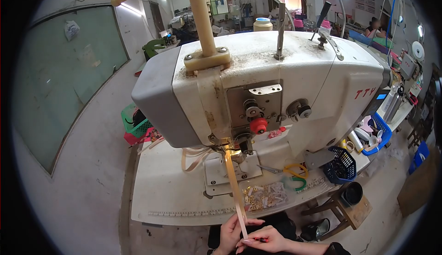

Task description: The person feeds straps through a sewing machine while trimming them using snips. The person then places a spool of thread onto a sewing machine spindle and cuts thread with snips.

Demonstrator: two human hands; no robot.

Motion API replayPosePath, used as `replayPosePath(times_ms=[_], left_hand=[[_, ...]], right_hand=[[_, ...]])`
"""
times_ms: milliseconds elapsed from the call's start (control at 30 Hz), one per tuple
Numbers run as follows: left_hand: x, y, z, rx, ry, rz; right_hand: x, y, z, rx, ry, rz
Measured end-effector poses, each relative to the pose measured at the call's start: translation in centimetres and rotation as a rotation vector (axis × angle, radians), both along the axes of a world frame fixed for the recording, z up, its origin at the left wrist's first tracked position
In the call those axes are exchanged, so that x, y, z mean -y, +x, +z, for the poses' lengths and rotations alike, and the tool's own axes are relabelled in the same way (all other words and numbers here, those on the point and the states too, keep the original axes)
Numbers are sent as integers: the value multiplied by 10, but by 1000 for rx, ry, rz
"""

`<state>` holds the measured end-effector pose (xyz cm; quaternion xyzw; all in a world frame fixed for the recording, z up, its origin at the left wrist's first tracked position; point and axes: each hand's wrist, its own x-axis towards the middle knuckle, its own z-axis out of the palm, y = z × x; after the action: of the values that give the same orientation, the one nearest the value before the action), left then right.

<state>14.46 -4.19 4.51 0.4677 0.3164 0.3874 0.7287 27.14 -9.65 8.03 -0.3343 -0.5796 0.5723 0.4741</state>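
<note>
A narrow pale strap (236, 186) runs from under the head of a white sewing machine (258, 93) down to my two hands. My left hand (229, 234) is closed round the strap near its lower end, some of its fingers reaching out behind it. Close beside it, my right hand (269, 239) pinches at the strap's lower end. A small red and dark thing (262, 240) shows in my right hand, too small to name. The machine's lit needle area (228, 146) is above, where the strap goes in.
A clear bag of small gold and white parts (267, 196) lies on the table (170, 195), with scissors (294, 168) behind. A dark blue basket (340, 165) stands at right, near a wooden stool (363, 209). More strap (195, 156) loops behind the needle plate. A person (375, 29) sits far back.
</note>
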Motion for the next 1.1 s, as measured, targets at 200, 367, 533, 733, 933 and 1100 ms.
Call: replayPosePath(times_ms=[200,367,533,733,933,1100], left_hand=[[-12,-7,13,45,119,-89],[-15,-8,6,-110,394,-99],[-8,-8,11,-49,135,-87],[-11,-9,1,-50,220,-110],[-10,-9,10,-16,148,-172],[-8,-4,25,51,83,-173]], right_hand=[[-3,2,1,55,64,-5],[-1,1,-1,90,68,-17],[-2,0,0,32,77,-16],[-2,2,0,81,79,-15],[-2,0,-3,82,134,-43],[-2,0,0,55,88,-19]])
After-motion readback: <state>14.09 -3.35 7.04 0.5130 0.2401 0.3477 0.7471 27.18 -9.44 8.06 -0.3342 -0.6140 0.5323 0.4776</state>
